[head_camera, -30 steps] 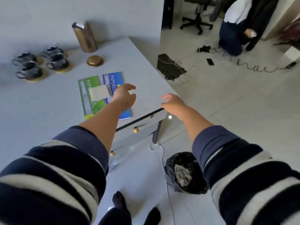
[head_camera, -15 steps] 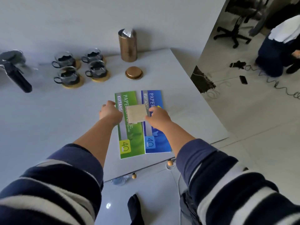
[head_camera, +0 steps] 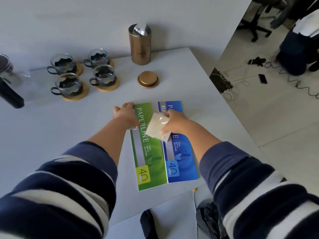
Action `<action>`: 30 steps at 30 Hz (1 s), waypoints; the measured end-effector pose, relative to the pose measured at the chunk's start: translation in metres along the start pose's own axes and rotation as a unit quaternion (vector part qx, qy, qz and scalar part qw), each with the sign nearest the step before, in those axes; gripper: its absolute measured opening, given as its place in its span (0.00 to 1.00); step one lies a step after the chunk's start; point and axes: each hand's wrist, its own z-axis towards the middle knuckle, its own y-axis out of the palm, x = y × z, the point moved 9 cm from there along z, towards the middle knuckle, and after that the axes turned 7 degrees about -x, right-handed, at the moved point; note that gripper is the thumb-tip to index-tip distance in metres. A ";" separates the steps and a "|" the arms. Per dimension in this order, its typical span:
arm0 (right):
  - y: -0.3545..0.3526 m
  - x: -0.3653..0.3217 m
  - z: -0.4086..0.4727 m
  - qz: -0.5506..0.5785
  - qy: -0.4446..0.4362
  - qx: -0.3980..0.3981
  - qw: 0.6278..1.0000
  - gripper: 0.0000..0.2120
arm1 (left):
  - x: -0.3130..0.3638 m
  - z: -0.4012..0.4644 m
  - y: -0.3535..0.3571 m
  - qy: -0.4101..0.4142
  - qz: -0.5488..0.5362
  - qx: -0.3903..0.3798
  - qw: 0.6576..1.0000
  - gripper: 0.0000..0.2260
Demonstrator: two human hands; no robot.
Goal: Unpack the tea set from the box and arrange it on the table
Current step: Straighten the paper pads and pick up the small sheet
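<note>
At the far left of the pale grey bench [head_camera: 51,128] we see the four glass cups in dark holders on round wooden coasters [head_camera: 82,75], already set out. Our left hand [head_camera: 125,114] lies flat, fingers extended, on the green paper pack [head_camera: 148,152]. Our right hand [head_camera: 174,124] pinches a small beige plastic-wrapped packet [head_camera: 156,127] lifted above it. We judge the slick wrap could slip, or a sleeve sweep the bronze round lid [head_camera: 148,79].
</note>
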 end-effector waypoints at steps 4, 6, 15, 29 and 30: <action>-0.025 0.040 0.005 0.238 0.113 0.119 0.957 0.24 | 0.001 0.000 -0.008 -0.021 0.019 0.007 1.000 0.43; -0.028 0.052 0.000 0.192 0.179 0.151 0.953 0.26 | 0.005 -0.001 -0.012 -0.023 0.029 0.017 0.999 0.41; -0.027 0.041 0.001 0.191 0.213 0.083 0.955 0.19 | 0.004 -0.008 -0.010 0.001 -0.069 0.072 0.995 0.34; -0.073 0.037 -0.002 0.406 -0.006 0.174 0.897 0.19 | 0.019 -0.022 -0.005 -0.015 -0.479 0.008 0.878 0.18; -0.087 0.037 -0.003 0.424 -0.015 0.181 0.887 0.18 | 0.028 -0.023 -0.010 -0.002 -0.484 0.008 0.875 0.18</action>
